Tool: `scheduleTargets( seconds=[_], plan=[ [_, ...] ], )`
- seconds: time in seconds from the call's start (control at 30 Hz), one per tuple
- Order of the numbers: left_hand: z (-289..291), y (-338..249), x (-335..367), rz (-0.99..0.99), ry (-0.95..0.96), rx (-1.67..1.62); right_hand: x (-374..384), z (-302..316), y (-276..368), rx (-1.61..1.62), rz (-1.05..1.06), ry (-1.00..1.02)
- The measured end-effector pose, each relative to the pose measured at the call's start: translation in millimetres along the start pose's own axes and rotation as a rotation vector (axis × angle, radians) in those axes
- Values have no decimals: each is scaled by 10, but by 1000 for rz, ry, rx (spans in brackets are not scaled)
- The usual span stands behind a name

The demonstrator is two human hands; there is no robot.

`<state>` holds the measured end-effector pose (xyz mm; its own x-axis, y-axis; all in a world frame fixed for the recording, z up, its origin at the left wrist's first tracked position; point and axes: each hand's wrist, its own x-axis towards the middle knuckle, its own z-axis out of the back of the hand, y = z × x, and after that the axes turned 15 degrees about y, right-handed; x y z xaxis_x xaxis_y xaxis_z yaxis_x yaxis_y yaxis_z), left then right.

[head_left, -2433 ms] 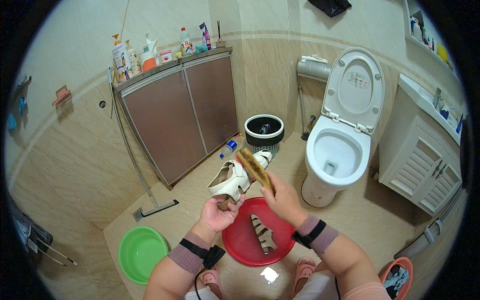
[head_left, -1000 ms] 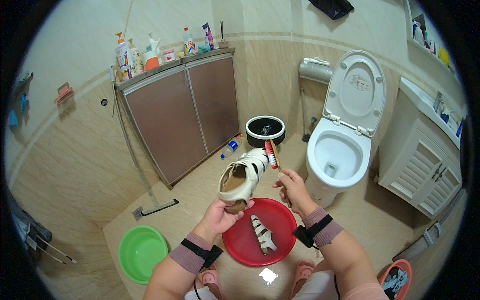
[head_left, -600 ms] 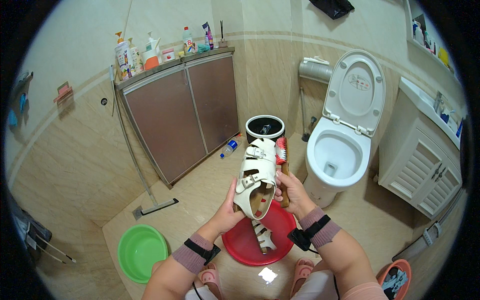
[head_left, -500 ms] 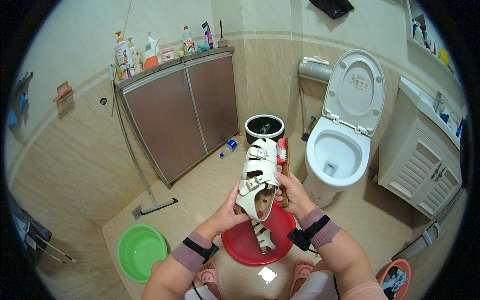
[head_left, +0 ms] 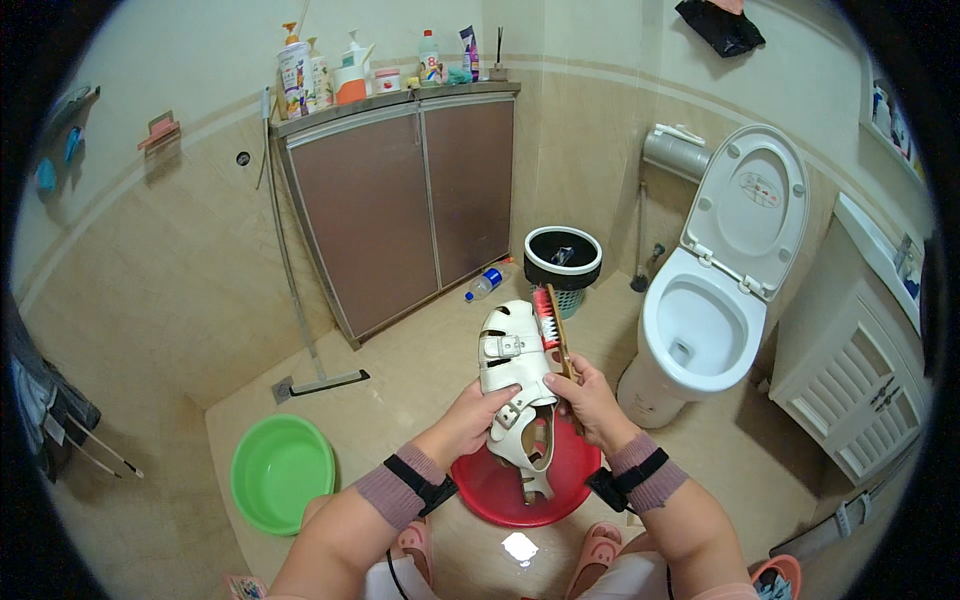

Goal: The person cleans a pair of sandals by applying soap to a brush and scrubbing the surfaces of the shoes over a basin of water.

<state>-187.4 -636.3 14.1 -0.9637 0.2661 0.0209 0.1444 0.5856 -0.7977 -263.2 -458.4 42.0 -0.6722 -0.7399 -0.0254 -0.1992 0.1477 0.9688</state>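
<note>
A white buckled sandal is held over the red basin, its straps facing up. My left hand is closed around its left side, the thumb lying on a strap. My right hand grips a wooden-handled brush with red and white bristles, which stands against the sandal's right side. The thumb of that hand also touches the sandal. Part of a second white sandal shows in the basin below, mostly hidden by the first one.
A green basin stands on the floor at the left, near a floor squeegee. Ahead are a trash bin, a plastic bottle and a brown cabinet with bottles on top. The toilet, lid up, is at right.
The sandal has tipped lengthwise and sits slightly lower. My left hand has shifted up along it, thumb now over a strap. The brush has tilted, its head leaning left. The whole view has shifted.
</note>
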Motion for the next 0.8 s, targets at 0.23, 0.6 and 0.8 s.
scheduleTargets(
  seconds=[0.23, 0.6, 0.8],
  plan=[
    [189, 94, 52, -90, -407, 847, 11, 163, 21, -911, 254, -257],
    [152, -60, -50, 81, -593, 1428, -146, -64, 206, -1400, 211, -223],
    [197, -101, -84, 155, -562, 1519, -177, -165, 178, -1409, 222, -158]
  ],
)
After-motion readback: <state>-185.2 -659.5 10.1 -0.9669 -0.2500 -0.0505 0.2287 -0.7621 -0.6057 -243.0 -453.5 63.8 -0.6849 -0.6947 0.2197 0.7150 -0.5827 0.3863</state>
